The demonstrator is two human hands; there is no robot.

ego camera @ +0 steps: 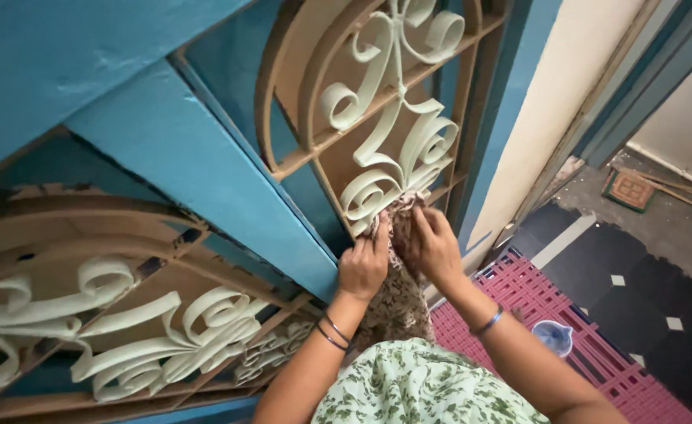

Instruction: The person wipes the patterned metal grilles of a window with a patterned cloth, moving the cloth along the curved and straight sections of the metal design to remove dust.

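Left hand (364,267) and right hand (434,245) both clench patterned cloth (398,235), bunched against cream scroll (377,192) of door grille (299,157), cloth at 12 o'clock from hands. Judgement: work fabric into curl, follow curve, keep steady pressure, pink mat (566,330) at 4 o'clock.

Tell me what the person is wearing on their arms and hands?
Both arms are bare, with no sleeves on the forearms and no gloves. The left hand has two thin dark bangles at the wrist. The right hand has one thin bluish bangle at its wrist. No rings can be seen.
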